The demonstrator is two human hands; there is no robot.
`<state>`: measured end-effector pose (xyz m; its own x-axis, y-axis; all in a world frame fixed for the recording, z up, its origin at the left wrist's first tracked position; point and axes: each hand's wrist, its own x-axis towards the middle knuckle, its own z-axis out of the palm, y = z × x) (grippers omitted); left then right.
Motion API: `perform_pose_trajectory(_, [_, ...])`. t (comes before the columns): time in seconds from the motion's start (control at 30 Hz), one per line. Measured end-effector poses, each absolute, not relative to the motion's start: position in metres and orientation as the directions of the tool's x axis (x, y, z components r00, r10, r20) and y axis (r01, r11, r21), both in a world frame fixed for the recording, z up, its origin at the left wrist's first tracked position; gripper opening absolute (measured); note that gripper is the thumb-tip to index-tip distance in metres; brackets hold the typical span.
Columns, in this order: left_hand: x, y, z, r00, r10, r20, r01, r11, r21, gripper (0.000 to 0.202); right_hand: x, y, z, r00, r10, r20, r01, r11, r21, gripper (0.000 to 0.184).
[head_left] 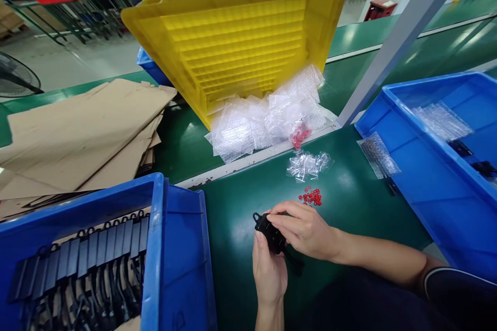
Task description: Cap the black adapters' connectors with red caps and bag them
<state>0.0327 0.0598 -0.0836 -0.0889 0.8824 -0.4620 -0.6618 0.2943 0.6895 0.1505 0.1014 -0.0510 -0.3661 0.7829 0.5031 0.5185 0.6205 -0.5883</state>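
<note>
A small black box-shaped device (272, 234) with a loop at its upper end and a dark cable below is held over the green work surface. My left hand (271, 274) is closed round it from below, thumb along its side. My right hand (306, 230) pinches at the device's upper end near the loop; whatever sits between its fingertips is hidden. Just beyond my right hand lie several small red rings (311, 196). Farther back is a pile of little clear plastic bags (308, 166), with a cluster of pinkish-red pieces (298, 136) behind it.
A blue bin (182, 248) at left holds rows of black devices (93, 248) with cables. Another blue bin (423, 176) stands at right, a bubble-wrap bag (378, 155) by its edge. A tilted yellow crate (240, 41), bubble-wrap bags (248, 126), cardboard sheets (85, 134) and a grey post (396, 46) lie beyond.
</note>
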Motion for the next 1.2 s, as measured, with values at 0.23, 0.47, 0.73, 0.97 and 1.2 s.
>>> perform_pose_trajectory(0.23, [0.028,0.062,-0.083,-0.178,0.874,-0.453,-0.634,0.25,0.732,0.05,0.148,0.09,-0.048,-0.431,0.772,0.468,0.392,0.627,-0.674,0.019])
perform_pose_trajectory(0.47, [0.028,0.058,-0.082,-0.153,0.9,-0.407,-0.614,0.236,0.753,0.048,0.153,0.098,-0.047,-0.306,0.796,0.523,0.459,0.604,-0.652,0.02])
perform_pose_trajectory(0.73, [0.027,0.057,-0.082,-0.113,0.925,-0.363,-0.604,0.226,0.764,0.044,0.152,0.098,-0.049,-0.324,0.772,0.547,0.511,0.629,-0.585,0.023])
perform_pose_trajectory(0.97, [0.026,0.058,-0.078,-0.073,0.939,-0.337,-0.61,0.225,0.76,0.041,0.151,0.098,-0.049,-0.329,0.777,0.537,0.51,0.625,-0.591,0.023])
perform_pose_trajectory(1.2, [0.025,0.057,-0.08,-0.069,0.945,-0.32,-0.604,0.216,0.767,0.039,0.152,0.097,-0.048,-0.32,0.774,0.547,0.476,0.63,-0.614,0.021])
